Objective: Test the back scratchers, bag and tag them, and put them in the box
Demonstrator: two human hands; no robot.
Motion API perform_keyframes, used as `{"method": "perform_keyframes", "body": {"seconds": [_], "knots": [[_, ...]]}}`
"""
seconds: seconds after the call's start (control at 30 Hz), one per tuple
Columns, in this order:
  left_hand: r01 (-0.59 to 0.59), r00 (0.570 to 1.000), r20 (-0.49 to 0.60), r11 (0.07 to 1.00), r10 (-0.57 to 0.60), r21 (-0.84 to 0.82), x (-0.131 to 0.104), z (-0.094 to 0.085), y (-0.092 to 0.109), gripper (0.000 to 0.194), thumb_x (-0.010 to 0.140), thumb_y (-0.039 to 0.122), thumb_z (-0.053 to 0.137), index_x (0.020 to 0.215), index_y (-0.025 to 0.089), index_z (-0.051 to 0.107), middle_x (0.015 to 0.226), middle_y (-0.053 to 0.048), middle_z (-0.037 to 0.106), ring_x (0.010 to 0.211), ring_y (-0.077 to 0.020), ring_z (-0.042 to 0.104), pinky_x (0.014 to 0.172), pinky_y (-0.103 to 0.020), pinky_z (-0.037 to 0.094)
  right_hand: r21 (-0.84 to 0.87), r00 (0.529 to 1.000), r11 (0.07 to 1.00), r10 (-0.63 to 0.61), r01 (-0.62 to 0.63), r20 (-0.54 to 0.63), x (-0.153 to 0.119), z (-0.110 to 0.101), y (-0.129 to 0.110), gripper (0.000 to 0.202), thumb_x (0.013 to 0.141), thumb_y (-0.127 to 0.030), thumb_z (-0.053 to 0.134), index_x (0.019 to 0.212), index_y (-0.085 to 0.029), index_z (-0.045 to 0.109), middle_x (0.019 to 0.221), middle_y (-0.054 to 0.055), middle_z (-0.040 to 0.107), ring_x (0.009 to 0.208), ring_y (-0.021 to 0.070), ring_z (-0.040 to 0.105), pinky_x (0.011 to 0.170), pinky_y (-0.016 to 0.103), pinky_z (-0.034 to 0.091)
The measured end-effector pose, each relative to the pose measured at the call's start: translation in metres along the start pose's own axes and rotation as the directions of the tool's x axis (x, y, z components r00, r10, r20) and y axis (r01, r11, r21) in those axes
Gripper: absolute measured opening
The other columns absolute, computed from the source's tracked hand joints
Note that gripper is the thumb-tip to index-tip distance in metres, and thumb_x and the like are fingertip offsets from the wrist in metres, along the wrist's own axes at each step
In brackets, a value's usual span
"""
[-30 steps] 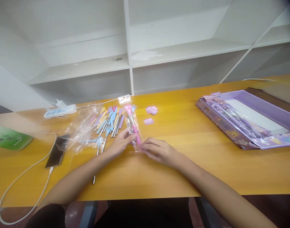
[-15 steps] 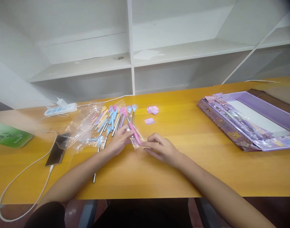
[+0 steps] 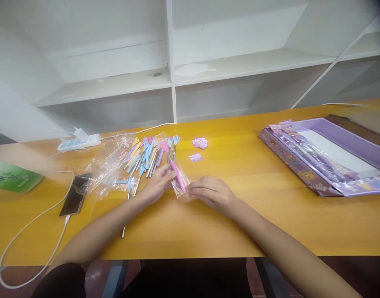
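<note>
A pink back scratcher (image 3: 177, 174) lies slantwise between my hands, its claw head pointing away from me. Around its handle is a clear plastic sleeve (image 3: 185, 180). My left hand (image 3: 158, 182) is closed on the scratcher and sleeve at mid-length. With fingertips pinched, my right hand (image 3: 213, 193) grips the near end of the sleeve by the handle's tip. Just beyond my left hand lie several back scratchers (image 3: 145, 153) in blue, yellow, purple and pink. A blue back scratcher (image 3: 129, 186) rests beside my left forearm.
Clear plastic bags (image 3: 107, 159) are heaped left of the scratchers. Small printed cards (image 3: 199, 143) lie behind my hands. At right stands an open purple box (image 3: 357, 142) with wrapped items. A phone (image 3: 75, 194) with cable, a power strip (image 3: 79, 142) and a green package (image 3: 14, 177) are left.
My right hand's fingers have drawn together, now pinching the sleeve's near end. The scratcher has shifted slightly toward me and to the right.
</note>
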State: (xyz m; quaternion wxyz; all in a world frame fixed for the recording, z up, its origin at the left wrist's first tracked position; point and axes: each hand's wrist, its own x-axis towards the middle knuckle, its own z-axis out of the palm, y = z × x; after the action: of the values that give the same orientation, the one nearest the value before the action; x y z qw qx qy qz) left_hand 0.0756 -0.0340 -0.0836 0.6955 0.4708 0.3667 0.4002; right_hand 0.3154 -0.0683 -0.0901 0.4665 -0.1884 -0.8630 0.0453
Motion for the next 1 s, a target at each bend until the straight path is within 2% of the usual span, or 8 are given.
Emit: {"method": "perform_keyframes", "body": {"seconds": [0.2, 0.43, 0.57, 0.7, 1.0], "knots": [[0.0, 1.0, 0.015, 0.998, -0.001, 0.065, -0.003, 0.002, -0.002, 0.038, 0.086, 0.044, 0.082, 0.109, 0.019, 0.066, 0.092, -0.002, 0.071, 0.08, -0.0166, 0.069, 0.076, -0.032, 0.06, 0.108, 0.988, 0.984, 0.137, -0.144, 0.069, -0.002, 0.003, -0.002, 0.015, 0.102, -0.012, 0.061, 0.11, -0.022, 0.067, 0.098, 0.007, 0.076, 0.088, 0.0174, 0.07, 0.077, 0.031, 0.056], [-0.023, 0.997, 0.078, 0.986, 0.01, 0.163, -0.006, 0.005, 0.001, 0.036, 0.09, 0.047, 0.078, 0.105, 0.017, 0.065, 0.103, -0.009, 0.077, 0.088, -0.0214, 0.075, 0.081, -0.035, 0.062, 0.26, 0.936, 0.899, 0.341, -0.352, 0.088, -0.006, 0.009, -0.004, 0.009, 0.1, -0.015, 0.062, 0.101, -0.024, 0.061, 0.093, 0.004, 0.065, 0.073, 0.014, 0.06, 0.065, 0.029, 0.052], [-0.004, 0.996, 0.084, 0.988, -0.009, 0.154, -0.009, 0.008, 0.002, 0.039, 0.089, 0.049, 0.079, 0.107, 0.018, 0.064, 0.105, -0.01, 0.077, 0.095, -0.0252, 0.076, 0.081, -0.037, 0.063, 0.255, 0.92, 0.886, 0.39, -0.387, 0.041, -0.005, 0.01, -0.006, 0.009, 0.099, -0.017, 0.062, 0.094, -0.024, 0.057, 0.091, 0.004, 0.06, 0.071, 0.0136, 0.055, 0.061, 0.028, 0.05], [-0.013, 0.994, 0.113, 0.987, -0.006, 0.161, -0.011, 0.012, 0.004, 0.038, 0.089, 0.047, 0.079, 0.107, 0.017, 0.065, 0.103, -0.008, 0.075, 0.095, -0.0235, 0.075, 0.083, -0.037, 0.062, 0.242, 0.9, 0.875, 0.435, -0.42, -0.01, -0.003, 0.011, -0.006, 0.011, 0.099, -0.019, 0.063, 0.091, -0.023, 0.057, 0.096, 0.005, 0.055, 0.075, 0.0139, 0.057, 0.062, 0.029, 0.051], [-0.043, 0.987, 0.158, 0.986, 0.018, 0.158, -0.013, 0.014, 0.002, 0.035, 0.092, 0.045, 0.077, 0.106, 0.016, 0.063, 0.099, -0.007, 0.074, 0.094, -0.0222, 0.075, 0.087, -0.038, 0.062, 0.382, 0.841, 0.767, 0.539, -0.515, 0.05, -0.001, 0.011, -0.007, 0.018, 0.102, -0.028, 0.063, 0.086, -0.023, 0.056, 0.092, 0.005, 0.06, 0.077, 0.0147, 0.058, 0.067, 0.03, 0.052]]}}
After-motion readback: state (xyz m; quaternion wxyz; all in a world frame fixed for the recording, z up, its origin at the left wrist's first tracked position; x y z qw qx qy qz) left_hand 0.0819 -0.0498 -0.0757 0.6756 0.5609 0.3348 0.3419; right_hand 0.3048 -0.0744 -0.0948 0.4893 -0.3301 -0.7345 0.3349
